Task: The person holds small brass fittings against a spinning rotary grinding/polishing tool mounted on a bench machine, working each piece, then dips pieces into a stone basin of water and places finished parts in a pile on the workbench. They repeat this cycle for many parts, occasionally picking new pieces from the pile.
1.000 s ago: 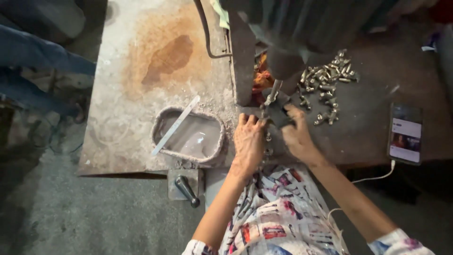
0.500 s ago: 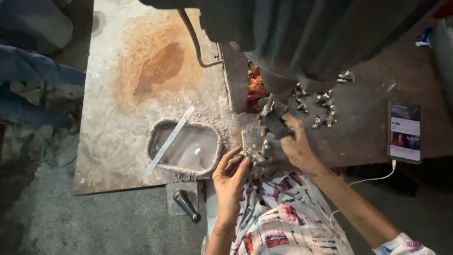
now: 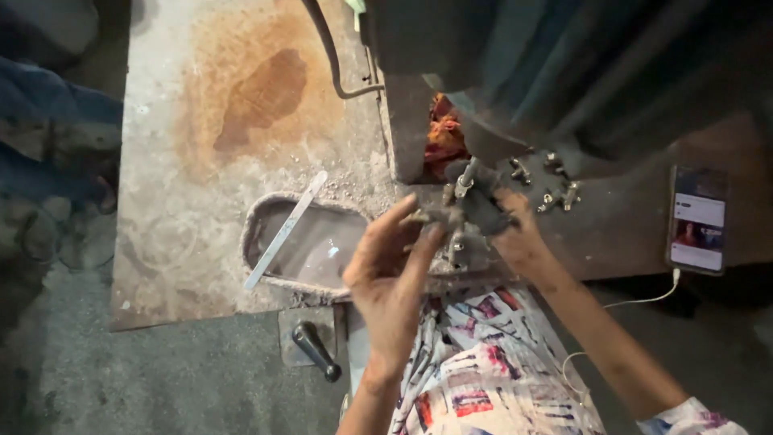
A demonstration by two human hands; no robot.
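Left hand (image 3: 390, 270) raised palm-up, fingers part-curled, fingertips pinching a small grey metal fitting (image 3: 420, 216) at the front edge of the rusty steel table (image 3: 185, 161). Right hand (image 3: 515, 234) closed around a dark grey cast-metal block with short brass-tipped studs sticking up (image 3: 475, 201); the fitting sits just beside that block, touching or nearly so, cannot tell which. Block looks dull, grimy, irregular, one upright stud at its top. Behind the hands, a big dark machine body (image 3: 564, 72) overhangs the table and hides most of the back right. Orange-red rag (image 3: 441, 137) tucked under it, just above the block. A few small T-shaped metal fittings (image 3: 555, 189) lie near the right hand. Left of the hands, a shallow oval metal tray of cloudy liquid (image 3: 274, 278) with a flat metal strip (image 3: 286, 229) leaning across its rim. Black lever handle (image 3: 316, 351) below the tray. Smartphone with lit screen (image 3: 697, 219) at far right, white cable (image 3: 636, 310) trailing down.
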